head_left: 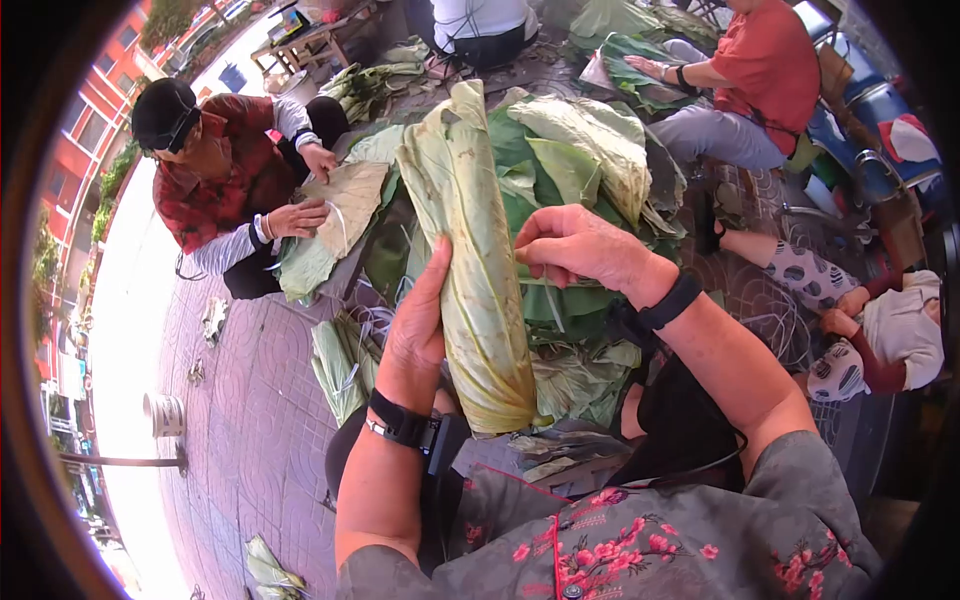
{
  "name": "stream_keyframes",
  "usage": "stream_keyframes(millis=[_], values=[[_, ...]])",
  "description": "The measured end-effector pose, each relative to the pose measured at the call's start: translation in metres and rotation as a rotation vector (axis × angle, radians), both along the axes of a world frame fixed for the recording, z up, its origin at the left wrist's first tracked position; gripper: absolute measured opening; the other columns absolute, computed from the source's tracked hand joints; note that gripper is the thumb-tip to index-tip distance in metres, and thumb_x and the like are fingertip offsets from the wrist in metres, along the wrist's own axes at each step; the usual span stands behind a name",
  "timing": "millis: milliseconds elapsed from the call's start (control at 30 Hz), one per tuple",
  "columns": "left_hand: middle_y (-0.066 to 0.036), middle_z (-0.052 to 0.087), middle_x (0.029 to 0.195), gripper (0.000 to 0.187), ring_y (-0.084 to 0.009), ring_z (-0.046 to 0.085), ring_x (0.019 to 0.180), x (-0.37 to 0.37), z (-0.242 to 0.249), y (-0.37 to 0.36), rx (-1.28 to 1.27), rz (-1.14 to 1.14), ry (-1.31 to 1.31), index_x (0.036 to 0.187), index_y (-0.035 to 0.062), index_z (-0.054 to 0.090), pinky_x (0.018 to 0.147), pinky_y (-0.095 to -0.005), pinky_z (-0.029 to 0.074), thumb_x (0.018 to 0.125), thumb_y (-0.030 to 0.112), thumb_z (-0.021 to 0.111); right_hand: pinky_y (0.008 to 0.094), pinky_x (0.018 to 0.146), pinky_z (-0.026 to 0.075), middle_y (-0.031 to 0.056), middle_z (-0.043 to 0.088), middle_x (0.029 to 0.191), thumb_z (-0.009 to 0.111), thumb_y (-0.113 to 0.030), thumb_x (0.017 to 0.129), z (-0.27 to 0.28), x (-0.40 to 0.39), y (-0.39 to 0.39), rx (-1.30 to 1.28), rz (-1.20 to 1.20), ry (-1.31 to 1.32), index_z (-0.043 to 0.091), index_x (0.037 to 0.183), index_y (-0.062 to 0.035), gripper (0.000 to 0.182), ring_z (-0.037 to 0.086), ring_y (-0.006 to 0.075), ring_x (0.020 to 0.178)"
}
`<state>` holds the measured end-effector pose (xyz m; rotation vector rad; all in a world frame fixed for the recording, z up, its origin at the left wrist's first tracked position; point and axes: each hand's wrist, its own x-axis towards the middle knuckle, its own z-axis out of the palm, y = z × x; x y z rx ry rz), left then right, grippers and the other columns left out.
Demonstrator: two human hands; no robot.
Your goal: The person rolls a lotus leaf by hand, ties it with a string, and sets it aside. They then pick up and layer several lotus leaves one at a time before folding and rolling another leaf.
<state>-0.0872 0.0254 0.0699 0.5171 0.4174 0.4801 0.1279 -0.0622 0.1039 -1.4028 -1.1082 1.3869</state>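
Note:
A long roll of large pale green leaves (480,300) stands nearly upright in front of me. My left hand (420,310) is closed around its left side, thumb up along the leaf. At the roll's right side my right hand (580,250) pinches with curled fingers. A thin pale strip (557,308) hangs from just under those fingers; its upper end is hidden. Behind the roll lies a pile of broad leaves (590,140), some green and some dried pale. More crumpled leaves (580,385) are below my right hand.
On the left a co-worker (230,190) handles a flat leaf (340,210) with white string. Another person in red (765,80) works with leaves at the back right. A child (890,330) sits at the right. A tied leaf bundle (340,370) lies by my left arm.

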Motion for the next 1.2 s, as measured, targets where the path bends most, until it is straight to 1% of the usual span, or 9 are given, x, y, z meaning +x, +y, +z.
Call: stream_keyframes(millis=[133, 167, 300, 433, 533, 700, 800, 1067, 1200], values=[[-0.012, 0.064, 0.123, 0.050, -0.0218, 0.065, 0.107, 0.036, -0.006, -0.015, 0.040, -0.140, 0.134, 0.136, 0.0015, 0.050, 0.095, -0.0371, 0.052, 0.101, 0.038, 0.054, 0.0352, 0.062, 0.052, 0.0132, 0.067, 0.076, 0.061, -0.011, 0.085, -0.036, 0.042, -0.015, 0.266, -0.193, -0.508, 0.065, 0.097, 0.0007, 0.017, 0.064, 0.0246, 0.063], [-0.012, 0.064, 0.124, 0.050, -0.0220, 0.064, 0.108, 0.044, -0.007, -0.018, 0.069, -0.143, 0.168, 0.136, 0.0013, 0.050, 0.095, -0.0373, 0.052, 0.101, 0.038, 0.054, 0.0429, 0.074, 0.052, 0.0190, 0.066, 0.086, 0.057, -0.008, 0.085, -0.049, 0.053, -0.011, 0.391, -0.207, -0.817, 0.063, 0.099, 0.0005, 0.017, 0.065, 0.0382, 0.078], [-0.013, 0.063, 0.126, 0.051, -0.0227, 0.063, 0.110, 0.075, -0.013, -0.015, 0.175, -0.087, 0.222, 0.135, 0.0010, 0.050, 0.097, -0.0379, 0.051, 0.101, 0.039, 0.054, 0.0447, 0.082, 0.050, 0.0194, 0.063, 0.099, 0.058, -0.009, 0.086, -0.042, 0.073, -0.002, 0.421, -0.340, -1.071, 0.060, 0.104, -0.0011, 0.020, 0.062, 0.0384, 0.097], [-0.013, 0.062, 0.128, 0.053, -0.0237, 0.062, 0.112, 0.093, -0.016, -0.006, 0.088, -0.006, 0.157, 0.136, 0.0014, 0.049, 0.097, -0.0389, 0.051, 0.101, 0.041, 0.053, 0.0443, 0.080, 0.051, 0.0207, 0.064, 0.100, 0.060, -0.013, 0.088, -0.029, 0.075, 0.003, 0.681, -0.666, -0.934, 0.062, 0.105, -0.0011, 0.021, 0.064, 0.0371, 0.094], [-0.014, 0.061, 0.129, 0.054, -0.0249, 0.062, 0.113, 0.094, -0.013, -0.002, 0.065, 0.039, 0.165, 0.138, 0.0015, 0.048, 0.097, -0.0401, 0.051, 0.101, 0.042, 0.052, 0.0344, 0.071, 0.053, 0.0133, 0.068, 0.094, 0.064, -0.015, 0.090, -0.025, 0.067, -0.001, 0.360, -0.580, -0.707, 0.063, 0.108, 0.0003, 0.023, 0.067, 0.0190, 0.079], [-0.014, 0.061, 0.129, 0.055, -0.0249, 0.062, 0.113, 0.094, -0.009, 0.001, 0.095, -0.093, 0.068, 0.139, 0.0015, 0.047, 0.096, -0.0406, 0.052, 0.102, 0.042, 0.050, 0.0310, 0.073, 0.054, 0.0027, 0.069, 0.097, 0.062, -0.033, 0.097, -0.048, 0.061, 0.011, 0.031, -0.412, 0.513, 0.068, 0.105, -0.0101, 0.025, 0.067, 0.0142, 0.085], [-0.014, 0.060, 0.130, 0.055, -0.0245, 0.062, 0.113, 0.098, -0.007, -0.004, 0.134, -0.074, 0.111, 0.139, 0.0012, 0.047, 0.098, -0.0399, 0.051, 0.103, 0.042, 0.049, 0.0309, 0.074, 0.053, 0.0015, 0.069, 0.096, 0.064, -0.035, 0.096, -0.052, 0.062, 0.022, 0.311, -0.508, 0.636, 0.067, 0.104, -0.0077, 0.029, 0.064, 0.0120, 0.080], [-0.013, 0.061, 0.126, 0.052, -0.0238, 0.062, 0.110, 0.114, -0.044, 0.014, 0.152, 0.282, 0.156, 0.132, -0.0013, 0.049, 0.096, -0.0378, 0.051, 0.101, 0.040, 0.054, 0.0243, 0.063, 0.047, 0.0006, 0.072, 0.092, 0.062, -0.023, 0.097, -0.042, 0.062, 0.016, 0.309, -0.718, 0.157, 0.071, 0.104, -0.0088, 0.019, 0.060, 0.0067, 0.077], [-0.011, 0.064, 0.112, 0.047, -0.0195, 0.063, 0.097, 0.125, -0.053, 0.010, 0.282, 0.441, 0.292, 0.121, -0.0029, 0.053, 0.086, -0.0345, 0.053, 0.099, 0.038, 0.059, 0.0343, 0.068, 0.052, 0.0126, 0.070, 0.090, 0.060, -0.015, 0.095, -0.039, 0.039, 0.013, 0.846, -0.396, -0.722, 0.069, 0.103, -0.0017, 0.018, 0.067, 0.0268, 0.080]])
